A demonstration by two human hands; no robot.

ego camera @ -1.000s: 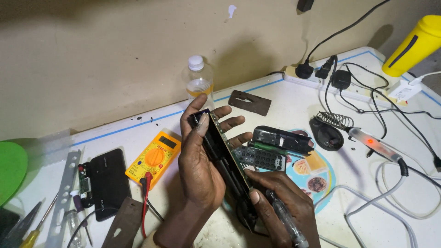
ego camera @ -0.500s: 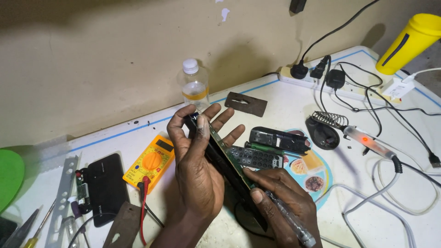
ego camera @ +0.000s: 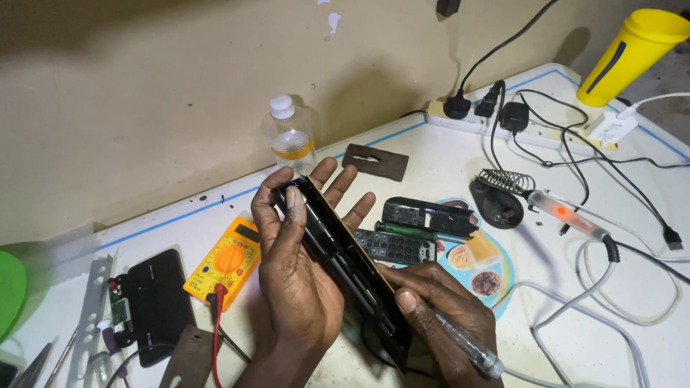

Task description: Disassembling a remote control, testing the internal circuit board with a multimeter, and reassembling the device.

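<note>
A long black remote-control casing (ego camera: 345, 262) is held edge-up above the white table (ego camera: 431, 162), tilted so that its narrow side faces the camera, which lets the seam along that edge be seen. It is cradled by the left hand (ego camera: 298, 280), which is wrapped round its upper half with the thumb laid along the edge and the fingers spread behind it as a backing. The lower end is pinched by the right hand (ego camera: 438, 309), whose thumb is pressed on the casing while a clear-handled tool (ego camera: 463, 341) is kept tucked in the same grip, its tip hidden, so it cannot be told whether it touches the casing. Just behind the hands, a grey rubber keypad (ego camera: 395, 246) and another black casing part (ego camera: 428, 215) are laid on a printed round mat (ego camera: 496, 262), within reach. A yellow multimeter (ego camera: 224, 260) is set to the left, and a soldering iron (ego camera: 568, 215) is propped on its stand (ego camera: 499, 201) to the right, apart from the hands.
</note>
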